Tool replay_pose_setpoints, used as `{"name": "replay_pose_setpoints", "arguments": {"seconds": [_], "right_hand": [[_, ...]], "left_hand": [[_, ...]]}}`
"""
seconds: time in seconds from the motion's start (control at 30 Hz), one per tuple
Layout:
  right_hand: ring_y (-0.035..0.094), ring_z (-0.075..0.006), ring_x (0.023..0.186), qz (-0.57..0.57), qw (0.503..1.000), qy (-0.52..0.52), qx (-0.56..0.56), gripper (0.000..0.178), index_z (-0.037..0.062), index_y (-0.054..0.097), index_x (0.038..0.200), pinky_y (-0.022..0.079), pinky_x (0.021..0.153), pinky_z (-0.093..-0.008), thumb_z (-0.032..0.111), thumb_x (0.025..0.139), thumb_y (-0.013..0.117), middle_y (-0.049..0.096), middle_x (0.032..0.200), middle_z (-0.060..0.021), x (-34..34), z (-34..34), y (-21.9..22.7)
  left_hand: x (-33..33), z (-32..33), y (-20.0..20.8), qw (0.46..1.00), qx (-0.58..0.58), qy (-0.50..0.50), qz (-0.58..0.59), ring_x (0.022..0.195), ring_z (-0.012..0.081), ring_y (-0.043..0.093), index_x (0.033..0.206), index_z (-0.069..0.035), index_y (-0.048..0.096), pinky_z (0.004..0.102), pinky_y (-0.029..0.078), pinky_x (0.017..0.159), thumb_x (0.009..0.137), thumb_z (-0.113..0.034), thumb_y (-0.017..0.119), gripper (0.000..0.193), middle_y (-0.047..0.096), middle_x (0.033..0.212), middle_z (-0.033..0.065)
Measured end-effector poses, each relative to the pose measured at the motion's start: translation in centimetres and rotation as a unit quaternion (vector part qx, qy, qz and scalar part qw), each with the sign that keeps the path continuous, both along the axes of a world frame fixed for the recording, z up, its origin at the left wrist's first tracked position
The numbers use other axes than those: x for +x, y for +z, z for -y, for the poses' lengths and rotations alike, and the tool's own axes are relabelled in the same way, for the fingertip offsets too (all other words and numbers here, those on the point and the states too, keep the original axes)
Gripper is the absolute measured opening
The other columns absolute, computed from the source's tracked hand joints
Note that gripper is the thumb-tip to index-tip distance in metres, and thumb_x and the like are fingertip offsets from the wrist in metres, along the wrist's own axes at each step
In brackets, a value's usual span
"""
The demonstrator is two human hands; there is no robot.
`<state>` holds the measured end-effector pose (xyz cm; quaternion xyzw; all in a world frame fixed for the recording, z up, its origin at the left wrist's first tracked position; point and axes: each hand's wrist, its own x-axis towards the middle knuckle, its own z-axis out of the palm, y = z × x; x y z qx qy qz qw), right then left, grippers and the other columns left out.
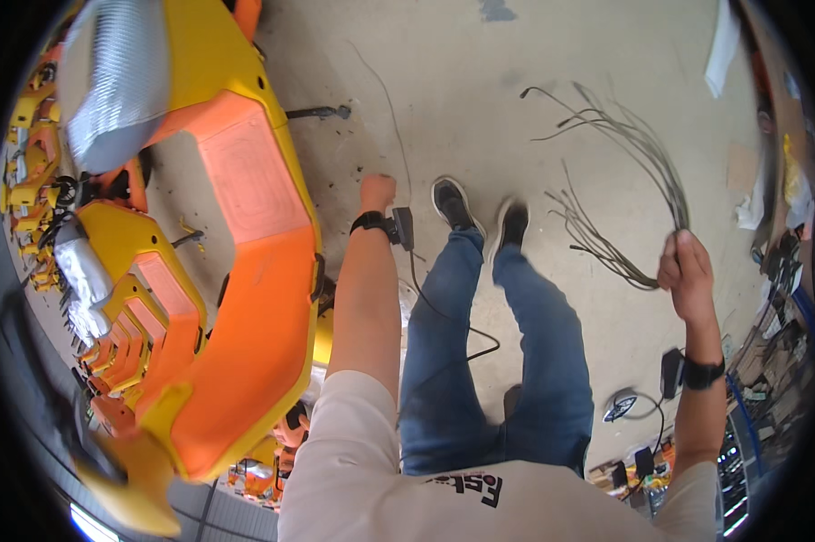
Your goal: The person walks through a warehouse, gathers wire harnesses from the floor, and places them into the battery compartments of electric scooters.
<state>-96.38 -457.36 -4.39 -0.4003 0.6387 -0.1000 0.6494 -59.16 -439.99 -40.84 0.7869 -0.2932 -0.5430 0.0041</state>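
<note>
My right hand (pixel 686 275), out to the right, is closed round a bundle of thin dark cables (pixel 674 194). The bundle doubles over at my fingers, and its loose ends, some with small dark tips, fan out in two bunches over the floor. My left hand (pixel 378 191) is a fist just left of my shoes; whatever may be inside it is hidden. A thin dark line (pixel 391 99), like a wire, runs beside that fist. Left of my left arm stands an orange and yellow scooter (pixel 258 316), with silvery wrap (pixel 123 81) over one end.
More orange and yellow scooters (pixel 136 235) stand in a row at the far left. A stand leg (pixel 322 113) juts from the nearest one toward the floor (pixel 480 99). Crowded shelves or bins (pixel 769 343) line the right edge. Black wrist devices with cords sit on both my wrists.
</note>
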Motion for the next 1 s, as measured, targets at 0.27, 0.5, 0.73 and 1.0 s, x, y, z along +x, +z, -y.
{"name": "replay_pose_setpoints", "arguments": {"seconds": [0.27, 0.5, 0.73, 1.0], "right_hand": [[0.021, -0.0041, 0.039, 0.055, 0.998, 0.006, -0.020, 0.031, 0.0070, 0.040, 0.074, 0.019, 0.036, -0.0193, 0.029, 0.095, 0.031, 0.026, 0.047, 0.0048, 5.2, 4.3, -10.8], [0.022, -0.0038, 0.041, 0.036, 0.998, -0.010, -0.049, 0.029, 0.0061, 0.041, 0.078, 0.019, 0.037, -0.0192, 0.027, 0.095, 0.030, 0.027, 0.048, 0.0045, 4.3, 6.1, -13.0], [0.028, -0.0072, 0.040, 0.001, 0.999, 0.024, -0.027, 0.037, 0.0055, 0.043, 0.073, 0.026, 0.039, -0.0217, 0.033, 0.095, 0.030, 0.030, 0.047, 0.0027, 5.9, 6.5, -8.4], [0.041, -0.0081, 0.045, 0.012, 0.990, 0.078, -0.113, 0.034, 0.0036, 0.049, 0.077, 0.035, 0.042, -0.0213, 0.033, 0.092, 0.040, 0.045, 0.053, -0.0016, 9.9, 8.8, 6.7]], "left_hand": [[3.1, -0.4, -15.8, 0.983, -0.061, 0.052, 0.166, 0.075, 0.0326, 0.060, 0.090, 0.003, 0.057, 0.0390, 0.049, 0.067, 0.074, -0.015, 0.054, 0.024, 0.061, 0.091, 0.0193], [-0.6, 3.0, -17.4, 0.951, 0.045, 0.185, 0.244, 0.089, 0.0345, 0.056, 0.099, -0.001, 0.052, 0.0418, 0.046, 0.076, 0.071, -0.017, 0.057, 0.032, 0.058, 0.095, 0.0190], [-0.3, 3.3, -4.9, 0.939, -0.235, 0.198, 0.156, 0.077, 0.0341, 0.055, 0.083, -0.001, 0.060, 0.0402, 0.044, 0.069, 0.066, -0.021, 0.060, 0.027, 0.058, 0.080, 0.0189], [-1.3, 16.2, 27.6, 0.918, -0.361, 0.163, -0.008, 0.072, 0.0209, 0.060, 0.090, -0.001, 0.059, 0.0317, 0.048, 0.064, 0.073, -0.010, 0.055, 0.020, 0.060, 0.075, 0.0120]]}}
